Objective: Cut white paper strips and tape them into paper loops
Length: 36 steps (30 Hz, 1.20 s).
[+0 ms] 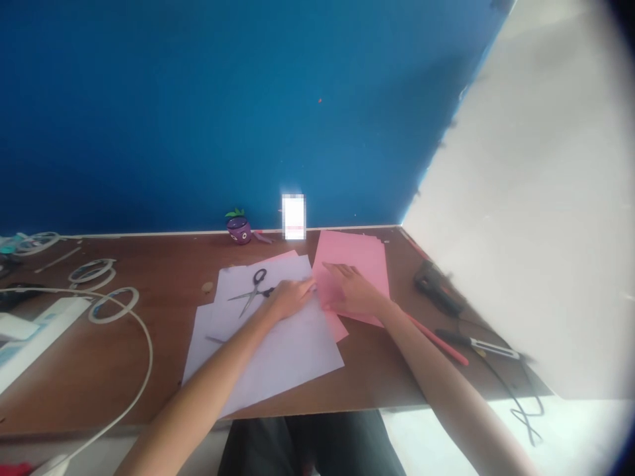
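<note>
My left hand (292, 297) rests on the white paper (292, 360) near its right edge. Its fingers are pressed together, and whatever lies in them is too small to make out. My right hand (358, 292) lies over the pink paper (350, 248), fingers stretched out and thumb apart. Open scissors (254, 291) with dark handles lie on the white paper, just left of my left hand, which is close to one handle. A corner of another pink sheet (338, 327) shows between the white paper and the pink stack.
A purple pot-shaped figure (239, 229) and a bright, blurred-out rectangle (294, 217) stand by the blue wall. At right lie a red stick (439, 338), a box cutter (479, 344) and a black corded tool (436, 287). White cable (149, 350) and a power strip (44, 337) are at left.
</note>
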Tool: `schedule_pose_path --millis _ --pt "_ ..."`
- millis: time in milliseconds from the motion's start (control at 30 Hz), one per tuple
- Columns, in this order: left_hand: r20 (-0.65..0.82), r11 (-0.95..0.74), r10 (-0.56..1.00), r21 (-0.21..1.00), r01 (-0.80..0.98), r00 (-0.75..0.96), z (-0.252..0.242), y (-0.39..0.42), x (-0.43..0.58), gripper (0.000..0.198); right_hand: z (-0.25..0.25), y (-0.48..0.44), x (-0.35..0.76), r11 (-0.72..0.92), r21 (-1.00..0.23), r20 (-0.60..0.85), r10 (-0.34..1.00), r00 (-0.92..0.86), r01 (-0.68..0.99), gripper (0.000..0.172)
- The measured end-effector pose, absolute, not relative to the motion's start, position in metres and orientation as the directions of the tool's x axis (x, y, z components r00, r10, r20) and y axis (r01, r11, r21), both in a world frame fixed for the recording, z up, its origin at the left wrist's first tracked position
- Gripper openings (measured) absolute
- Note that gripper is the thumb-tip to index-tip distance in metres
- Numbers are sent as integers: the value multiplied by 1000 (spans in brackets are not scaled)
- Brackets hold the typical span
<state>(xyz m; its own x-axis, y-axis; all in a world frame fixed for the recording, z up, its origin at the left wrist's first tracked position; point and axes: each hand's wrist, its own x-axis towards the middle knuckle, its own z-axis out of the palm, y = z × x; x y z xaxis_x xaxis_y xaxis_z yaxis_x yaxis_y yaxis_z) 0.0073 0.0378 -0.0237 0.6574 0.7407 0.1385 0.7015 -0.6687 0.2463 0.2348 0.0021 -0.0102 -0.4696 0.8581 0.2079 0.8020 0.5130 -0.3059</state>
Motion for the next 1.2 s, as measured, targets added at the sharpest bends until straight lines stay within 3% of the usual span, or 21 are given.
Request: schedule_pose_path --millis 133,400,667,1200 --pt "146 -623 780 260 737 608 -22 37 5 30 -7 -5 226 493 -377 114 865 -489 784 95" --pt "225 -600 800 294 744 557 -20 35 6 39 -1 -3 230 540 -337 162 840 -517 772 53" --pt "186 -656 755 227 720 629 -23 37 9 31 4 -10 230 492 -418 32 848 -529 764 82" --pt "163 -733 674 274 623 721 -23 33 -8 37 10 -10 231 524 -438 51 826 -562 730 62"
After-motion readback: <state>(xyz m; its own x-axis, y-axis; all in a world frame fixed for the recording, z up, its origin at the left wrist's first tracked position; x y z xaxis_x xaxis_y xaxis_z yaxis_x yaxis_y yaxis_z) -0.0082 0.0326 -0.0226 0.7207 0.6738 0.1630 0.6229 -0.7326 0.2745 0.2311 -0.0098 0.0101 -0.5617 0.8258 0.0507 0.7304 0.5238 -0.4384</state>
